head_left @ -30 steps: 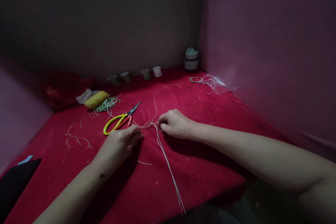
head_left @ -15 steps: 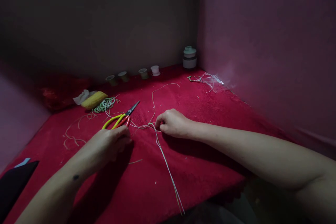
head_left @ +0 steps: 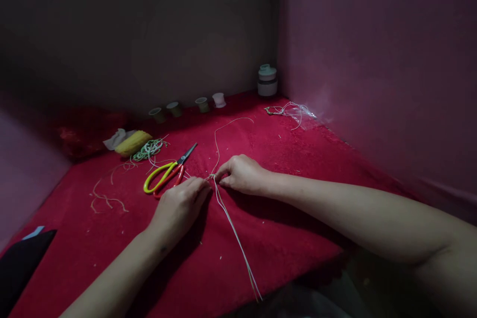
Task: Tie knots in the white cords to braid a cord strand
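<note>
Thin pale cords [head_left: 231,223] run over the red cloth from a crossing point between my hands down to the near edge. My left hand [head_left: 183,201] pinches the cords just left of that crossing. On its other side my right hand [head_left: 238,174] has thumb and forefinger closed at a cord end; the fingertips partly hide it. A single strand [head_left: 216,141] curves away toward the back. Scissors [head_left: 167,174] with one yellow and one red handle lie beside my left hand, blades pointing away.
Several thread spools [head_left: 201,105] and a white-lidded jar [head_left: 267,80] stand along the back wall. A yellow bundle [head_left: 133,143] and tangled green-white cord [head_left: 149,149] lie at left. A clear plastic bag [head_left: 306,117] with cords is at right. A dark object [head_left: 28,263] rests at the near left.
My left hand has moved right, from beside the scissors handles to the cord crossing, and now pinches there. My right hand has shifted slightly left. The scissors stay in place.
</note>
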The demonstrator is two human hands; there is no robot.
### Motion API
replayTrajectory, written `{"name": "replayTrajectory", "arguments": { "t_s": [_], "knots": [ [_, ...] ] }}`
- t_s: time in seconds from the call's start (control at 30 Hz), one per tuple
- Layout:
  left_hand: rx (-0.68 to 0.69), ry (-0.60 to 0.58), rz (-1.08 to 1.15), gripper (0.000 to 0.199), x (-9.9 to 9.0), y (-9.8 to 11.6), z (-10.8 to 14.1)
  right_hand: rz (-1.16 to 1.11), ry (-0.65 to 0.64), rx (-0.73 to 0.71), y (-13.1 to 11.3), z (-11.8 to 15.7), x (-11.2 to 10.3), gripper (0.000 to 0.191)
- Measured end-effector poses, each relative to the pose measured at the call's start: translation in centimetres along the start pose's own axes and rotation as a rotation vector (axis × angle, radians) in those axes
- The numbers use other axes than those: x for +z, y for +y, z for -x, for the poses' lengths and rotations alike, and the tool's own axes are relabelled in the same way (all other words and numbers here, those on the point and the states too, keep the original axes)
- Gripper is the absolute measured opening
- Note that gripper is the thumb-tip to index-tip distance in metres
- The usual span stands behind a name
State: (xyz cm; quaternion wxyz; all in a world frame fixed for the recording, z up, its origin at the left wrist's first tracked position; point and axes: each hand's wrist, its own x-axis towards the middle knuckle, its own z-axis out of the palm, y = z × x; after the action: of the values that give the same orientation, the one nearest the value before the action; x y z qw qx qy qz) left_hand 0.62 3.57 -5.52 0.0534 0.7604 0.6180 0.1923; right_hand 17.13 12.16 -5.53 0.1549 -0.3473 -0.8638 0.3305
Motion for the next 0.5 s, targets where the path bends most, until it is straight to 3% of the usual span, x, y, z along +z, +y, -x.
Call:
{"name": "replayTrajectory", "arguments": {
  "t_s": [0.23, 0.5],
  "knots": [
    [0.094, 0.137, -0.048, 0.017, 1.3, 0.4, -0.3, -0.088, -0.039, 0.022, 0.0, -0.3, 0.2, 0.024],
    [-0.094, 0.179, -0.068, 0.012, 1.4, 0.8, -0.5, -0.138, -0.019, -0.057, 0.2, -0.3, 1.1, 0.021]
  ]
}}
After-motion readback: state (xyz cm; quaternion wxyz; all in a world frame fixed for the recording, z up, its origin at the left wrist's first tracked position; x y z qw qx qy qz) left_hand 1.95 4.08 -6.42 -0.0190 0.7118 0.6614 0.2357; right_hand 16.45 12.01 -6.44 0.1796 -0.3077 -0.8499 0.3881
